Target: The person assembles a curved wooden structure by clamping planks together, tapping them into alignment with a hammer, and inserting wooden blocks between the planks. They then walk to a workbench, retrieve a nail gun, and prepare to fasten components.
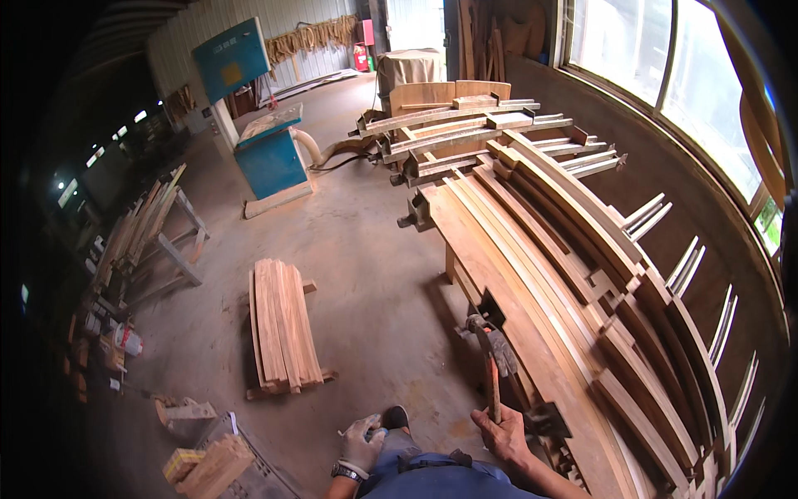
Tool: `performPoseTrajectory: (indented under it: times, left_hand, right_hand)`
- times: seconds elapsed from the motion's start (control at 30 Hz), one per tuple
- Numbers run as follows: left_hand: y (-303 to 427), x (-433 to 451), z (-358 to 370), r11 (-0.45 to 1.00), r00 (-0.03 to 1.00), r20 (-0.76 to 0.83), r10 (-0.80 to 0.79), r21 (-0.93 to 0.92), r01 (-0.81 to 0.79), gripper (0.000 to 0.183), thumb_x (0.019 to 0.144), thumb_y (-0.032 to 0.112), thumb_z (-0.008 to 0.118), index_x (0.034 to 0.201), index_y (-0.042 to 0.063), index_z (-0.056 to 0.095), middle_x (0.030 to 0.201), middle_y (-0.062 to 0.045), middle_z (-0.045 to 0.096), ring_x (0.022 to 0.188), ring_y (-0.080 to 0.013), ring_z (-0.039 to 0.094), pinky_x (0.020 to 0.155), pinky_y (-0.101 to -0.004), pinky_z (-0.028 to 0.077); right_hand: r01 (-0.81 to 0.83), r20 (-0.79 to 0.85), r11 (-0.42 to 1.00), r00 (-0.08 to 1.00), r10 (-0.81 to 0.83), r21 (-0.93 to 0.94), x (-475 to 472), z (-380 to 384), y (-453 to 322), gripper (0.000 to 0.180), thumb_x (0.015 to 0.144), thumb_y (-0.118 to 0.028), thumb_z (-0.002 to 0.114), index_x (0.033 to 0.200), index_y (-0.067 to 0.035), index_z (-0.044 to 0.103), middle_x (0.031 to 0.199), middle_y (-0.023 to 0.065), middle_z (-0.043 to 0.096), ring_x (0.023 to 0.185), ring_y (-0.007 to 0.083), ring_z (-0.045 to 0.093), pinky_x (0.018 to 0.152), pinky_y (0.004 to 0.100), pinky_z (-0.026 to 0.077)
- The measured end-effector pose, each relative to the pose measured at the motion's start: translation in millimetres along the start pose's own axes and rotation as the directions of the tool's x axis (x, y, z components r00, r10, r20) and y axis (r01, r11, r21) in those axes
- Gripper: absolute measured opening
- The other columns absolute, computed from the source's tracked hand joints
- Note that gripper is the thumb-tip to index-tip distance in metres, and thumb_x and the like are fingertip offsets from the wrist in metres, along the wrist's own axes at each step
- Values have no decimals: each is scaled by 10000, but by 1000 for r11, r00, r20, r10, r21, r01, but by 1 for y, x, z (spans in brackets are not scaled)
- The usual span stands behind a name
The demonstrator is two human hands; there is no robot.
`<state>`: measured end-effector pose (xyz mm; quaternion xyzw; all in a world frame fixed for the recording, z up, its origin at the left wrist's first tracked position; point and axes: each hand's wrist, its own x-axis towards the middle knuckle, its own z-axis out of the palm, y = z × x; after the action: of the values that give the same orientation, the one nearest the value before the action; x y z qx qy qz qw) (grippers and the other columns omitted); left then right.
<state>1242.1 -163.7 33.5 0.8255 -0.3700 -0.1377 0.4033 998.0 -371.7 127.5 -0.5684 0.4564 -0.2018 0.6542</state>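
My right hand (502, 436) grips the handle of a hammer (495, 355), whose dark head is up beside the near edge of a wooden workbench (492, 249). Metal clamp parts (548, 419) stick out from that edge close to the hand. Long wooden boards and strips (523, 262) lie on the bench, with bar clamps (449, 138) across its far end. My left hand (361, 444), in a pale glove with a watch at the wrist, hangs over the floor by my leg. Its fingers are partly curled, and whether they hold something is unclear.
A bundle of wooden strips (283, 324) rests on low supports on the floor ahead. Wood blocks (215, 468) sit on a grey surface at lower left. Farther off stand a blue machine (271, 165) with a hose and a trestle (181, 256) loaded with strips. Windows line the right wall.
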Motion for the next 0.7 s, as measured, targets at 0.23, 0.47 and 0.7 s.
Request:
performPoseTrajectory:
  times: [0.23,0.47,0.7]
  left_hand:
    - [0,217,-46,994,985,139,105,2,-107,384,884,102,792,1256,14,753,1136,-167,785,1051,-339,760,955,-420,598]
    - [15,382,-9,964,940,235,249,30,-263,408,893,96,780,1292,19,735,1168,-175,775,1086,-334,752,969,-415,595]
    - [37,515,6,974,936,278,216,1,-225,433,879,112,809,1304,56,744,1136,-141,779,1083,-309,755,959,-418,592]
  right_hand:
    - [-41,-111,993,992,53,108,117,59,-61,287,1012,-231,808,850,-58,646,621,-33,548,527,77,500,484,276,380]
    - [-57,-224,992,971,82,116,231,66,-100,312,1005,-234,798,826,-40,632,655,-43,538,600,59,490,534,284,398]
    - [-103,-258,979,955,146,173,322,63,-108,331,984,-269,811,844,-14,653,677,-5,569,657,99,505,615,318,442]
